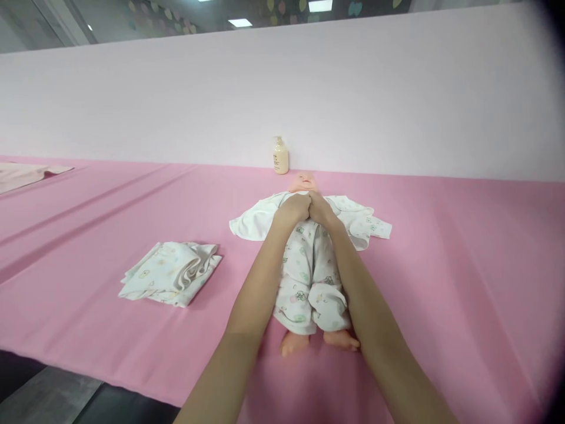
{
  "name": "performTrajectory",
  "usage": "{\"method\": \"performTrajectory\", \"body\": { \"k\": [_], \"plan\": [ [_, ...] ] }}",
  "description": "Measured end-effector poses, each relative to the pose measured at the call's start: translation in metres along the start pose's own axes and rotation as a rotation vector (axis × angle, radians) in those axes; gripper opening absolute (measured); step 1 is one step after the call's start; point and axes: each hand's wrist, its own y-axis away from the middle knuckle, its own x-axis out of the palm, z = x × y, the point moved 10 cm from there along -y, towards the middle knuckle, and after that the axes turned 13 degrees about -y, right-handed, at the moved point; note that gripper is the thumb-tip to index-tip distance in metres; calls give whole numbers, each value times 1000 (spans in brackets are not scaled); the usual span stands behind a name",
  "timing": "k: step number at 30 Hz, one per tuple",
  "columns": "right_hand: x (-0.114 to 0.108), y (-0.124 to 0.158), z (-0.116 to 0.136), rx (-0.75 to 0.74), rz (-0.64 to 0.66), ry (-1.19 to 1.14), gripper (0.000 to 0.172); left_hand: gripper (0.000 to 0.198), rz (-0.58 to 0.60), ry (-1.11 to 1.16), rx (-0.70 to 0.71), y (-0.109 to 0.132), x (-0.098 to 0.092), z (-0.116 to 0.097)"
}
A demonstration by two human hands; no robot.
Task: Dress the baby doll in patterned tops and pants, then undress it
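Note:
A baby doll (pixel 304 181) lies on its back, head toward the wall, feet toward me. It wears patterned white trousers (pixel 300 259), and a white patterned top (pixel 353 215) is spread out to both sides of its chest. My left hand (pixel 296 207) and my right hand (pixel 320 209) meet over the doll's chest, just below its chin. Both have their fingers closed at the top's front; my hands hide what lies between the fingers. The doll's bare feet (pixel 295 343) stick out of the trouser legs between my forearms.
A folded patterned white cloth (pixel 170 274) lies on the pink table cover (pixel 424 294) to the left. A cream pump bottle (pixel 281 156) stands beyond the doll's head, by the white wall (pixel 176 106). Pale pink fabric (pixel 26 175) lies at the far left.

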Motion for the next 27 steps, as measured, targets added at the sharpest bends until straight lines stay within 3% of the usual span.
{"method": "performTrajectory", "body": {
  "k": [3, 7, 11, 14, 22, 27],
  "plan": [
    [0, 7, -20, 66, -32, 23, 30, 34, -71, -38, 1, 3, 0, -2],
    [0, 18, -20, 71, -35, 60, 33, 42, -163, -53, -110, 13, 17, -6],
    [-2, 35, -17, 86, -69, 144, 39, 41, -505, -31, -255, 38, 24, -9],
    [-3, 58, -18, 124, -71, 209, 45, 37, -632, -3, -285, 54, 30, -9],
    [-10, 121, -13, 154, -150, 197, 34, 29, -685, 127, -242, 88, 36, -5],
    [-11, 148, -14, 145, -154, 36, 28, 21, -660, 284, -213, 123, 57, 8]
  ]
}}
